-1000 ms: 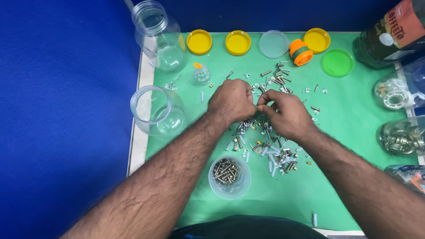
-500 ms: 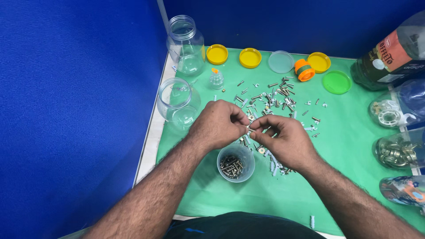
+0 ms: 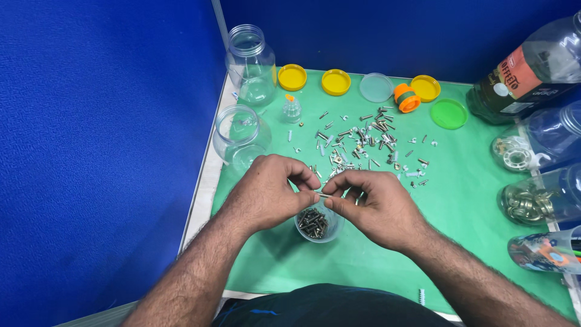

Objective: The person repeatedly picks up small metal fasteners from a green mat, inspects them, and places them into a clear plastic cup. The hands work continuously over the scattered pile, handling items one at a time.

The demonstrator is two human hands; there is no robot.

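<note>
Green mat (image 3: 460,200): I see it covering the table, screws (image 3: 363,142) scattered.
Walls: blue panels (image 3: 103,151).
Left hand (image 3: 266,194), right hand (image 3: 375,206): each grip pinched on one small screw (image 3: 322,195) above the screw cup (image 3: 315,225).

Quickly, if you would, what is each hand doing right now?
Left hand: closed, pinching one end of a small screw.
Right hand: closed, pinching the screw's other end.

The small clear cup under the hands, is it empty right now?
No, the small clear cup holds a heap of dark screws, seen just below the left hand and right hand.
</note>
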